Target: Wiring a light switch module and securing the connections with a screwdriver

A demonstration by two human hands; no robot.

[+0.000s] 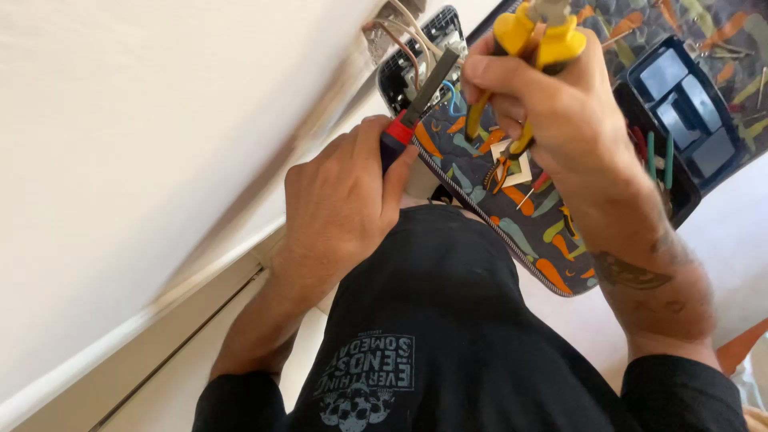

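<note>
White wall and baseboard fill the left side; both hands work close against it.
Left hand (pixel 340 200) is clamped on a red-handled screwdriver (pixel 416 100) pointing at the open wall socket (pixel 416 60) with loose wires. Right hand (pixel 544 104) is closed around yellow-handled pliers (pixel 536 36), just beside. A patterned tool mat (pixel 520 216) and a black tray (pixel 688 96) crowd the far right, leaving little free room.

The yellow-handled tool (pixel 538 36) in the right hand (pixel 552 112) is cut off by the top edge, and its working end is hidden behind the fingers. The screwdriver (pixel 420 96) tip vanishes among the wires (pixel 400 40) at the wall box (pixel 416 56), itself partly covered. The wall (pixel 144 144) is blurred.
</note>
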